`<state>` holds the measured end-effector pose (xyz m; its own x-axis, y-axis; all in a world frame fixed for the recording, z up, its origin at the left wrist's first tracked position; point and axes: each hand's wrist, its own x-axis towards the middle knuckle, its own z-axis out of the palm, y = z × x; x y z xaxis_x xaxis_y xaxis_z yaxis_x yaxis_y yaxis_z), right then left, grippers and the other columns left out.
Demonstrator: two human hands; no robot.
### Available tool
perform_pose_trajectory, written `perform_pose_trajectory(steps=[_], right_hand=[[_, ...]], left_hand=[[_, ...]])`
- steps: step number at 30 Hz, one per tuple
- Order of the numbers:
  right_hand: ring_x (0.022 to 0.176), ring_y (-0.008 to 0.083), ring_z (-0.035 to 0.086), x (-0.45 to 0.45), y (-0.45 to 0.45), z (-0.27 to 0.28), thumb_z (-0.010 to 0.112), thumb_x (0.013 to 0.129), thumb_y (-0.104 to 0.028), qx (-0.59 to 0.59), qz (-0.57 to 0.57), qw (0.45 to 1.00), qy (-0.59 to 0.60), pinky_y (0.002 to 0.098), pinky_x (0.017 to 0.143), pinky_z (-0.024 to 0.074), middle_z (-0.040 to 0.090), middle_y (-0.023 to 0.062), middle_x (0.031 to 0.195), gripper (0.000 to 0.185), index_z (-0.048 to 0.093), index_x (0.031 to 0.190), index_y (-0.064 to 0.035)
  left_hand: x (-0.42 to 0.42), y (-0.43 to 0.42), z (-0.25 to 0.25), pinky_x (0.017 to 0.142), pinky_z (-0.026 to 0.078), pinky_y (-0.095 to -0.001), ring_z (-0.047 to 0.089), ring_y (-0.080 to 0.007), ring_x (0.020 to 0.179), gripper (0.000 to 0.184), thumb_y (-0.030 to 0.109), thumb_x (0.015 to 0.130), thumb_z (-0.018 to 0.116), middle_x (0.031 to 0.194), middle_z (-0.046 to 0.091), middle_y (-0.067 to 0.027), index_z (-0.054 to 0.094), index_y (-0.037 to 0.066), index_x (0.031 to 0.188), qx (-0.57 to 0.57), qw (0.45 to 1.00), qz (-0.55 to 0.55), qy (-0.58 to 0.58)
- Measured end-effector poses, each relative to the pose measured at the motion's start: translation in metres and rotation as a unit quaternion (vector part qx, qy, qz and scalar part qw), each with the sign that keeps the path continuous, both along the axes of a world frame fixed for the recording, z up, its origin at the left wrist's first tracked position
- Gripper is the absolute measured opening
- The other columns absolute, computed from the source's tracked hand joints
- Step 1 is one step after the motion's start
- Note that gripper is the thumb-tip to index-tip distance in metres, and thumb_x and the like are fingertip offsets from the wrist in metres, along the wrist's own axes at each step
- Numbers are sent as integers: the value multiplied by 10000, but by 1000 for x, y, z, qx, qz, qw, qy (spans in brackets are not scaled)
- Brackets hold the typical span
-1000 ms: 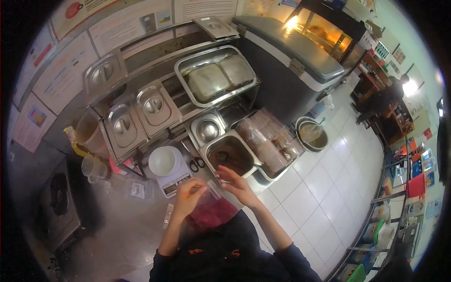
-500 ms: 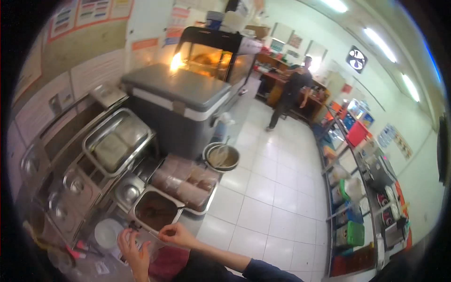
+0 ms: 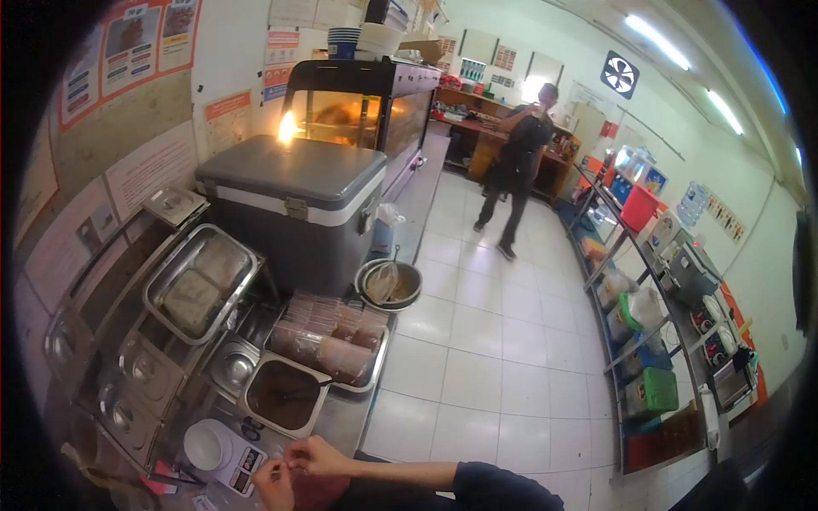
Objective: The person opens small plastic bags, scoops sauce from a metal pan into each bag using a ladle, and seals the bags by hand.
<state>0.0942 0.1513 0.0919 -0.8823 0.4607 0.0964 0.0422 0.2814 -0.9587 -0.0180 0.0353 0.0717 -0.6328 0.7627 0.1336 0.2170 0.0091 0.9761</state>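
My left hand and my right hand are close together at the bottom of the view, their fingers pinched. Something thin and clear, perhaps plastic film, seems to be between them, too small to make out. Beside my left hand stands a white digital kitchen scale with a white bowl on it. Just beyond my hands is a steel pan of brown sauce with a ladle handle resting over its rim. A dark red patch shows below my hands.
Packed clear bags of brown sauce fill a tray behind the pan. A grey cooler box and a lit display warmer stand farther along. Metal bowls sit at the counter's edge. A person walks on the tiled floor; shelving stands right.
My left hand has moved from beside the scale to my right hand, and its spread fingers have closed. The view has shifted. The person in the background has turned and stepped forward.
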Motion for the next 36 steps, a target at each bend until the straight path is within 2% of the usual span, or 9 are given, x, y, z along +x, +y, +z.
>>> perform_pose_trajectory(steps=[2,7,11,16,22,27,29,31,36], right_hand=[[723,178,584,-3,-3,-14,583,728,-20,-59,5,998,21,282,688,458,627,95,770,106,593,826,18],[800,106,533,5,-8,-37,526,783,4,-228,36,973,33,261,759,434,603,18,839,114,595,871,-18],[809,102,539,20,-7,-20,514,796,21,-346,61,936,-9,251,733,435,596,1,817,113,600,861,-12],[759,170,570,29,-11,17,571,712,26,60,-76,995,-16,262,678,439,589,76,791,136,618,825,-34],[1031,283,464,28,14,41,669,604,-48,383,107,917,-15,397,857,366,496,93,1091,235,652,835,-93],[1039,266,449,25,37,31,692,666,-111,266,66,961,44,395,849,337,498,88,1085,113,681,777,-94],[972,233,492,22,49,26,707,674,-117,193,-54,979,34,350,821,360,567,71,960,89,697,758,-89],[851,199,558,19,54,28,713,682,-100,158,-75,983,54,312,765,403,618,56,792,70,699,742,-66],[701,187,626,15,55,30,662,738,-14,-6,-109,993,43,286,662,482,656,102,767,55,666,790,4]], left_hand=[[14,3,25,512,408,-237,519,-100,559,78,4,748,573,612,551,-70,569,-67,717,-40,990,3,134],[15,-4,27,513,417,-280,559,-176,555,72,55,735,615,636,588,-101,615,-16,743,-69,996,-48,41],[15,-1,26,538,427,-328,577,-276,608,75,71,698,619,668,577,-140,597,5,725,-62,987,-12,148],[11,-9,45,564,426,-386,565,-315,662,151,184,701,612,662,553,-133,569,44,665,-175,963,-18,204],[-11,-11,73,623,423,-405,558,-305,725,177,235,707,606,668,570,-109,585,63,669,-287,926,-108,218],[-10,14,51,722,437,-402,559,-298,883,164,206,767,605,788,610,-127,613,60,841,-163,959,-117,201],[8,21,53,838,425,-394,536,-286,1032,264,177,764,640,903,633,-126,600,52,994,42,991,-97,76],[14,21,44,849,447,-369,561,-302,1031,381,152,734,683,946,646,-121,570,23,1073,29,976,-96,192],[7,17,28,626,505,-255,662,-196,689,107,9,773,611,755,663,-109,619,-34,871,-8,999,-16,33]])
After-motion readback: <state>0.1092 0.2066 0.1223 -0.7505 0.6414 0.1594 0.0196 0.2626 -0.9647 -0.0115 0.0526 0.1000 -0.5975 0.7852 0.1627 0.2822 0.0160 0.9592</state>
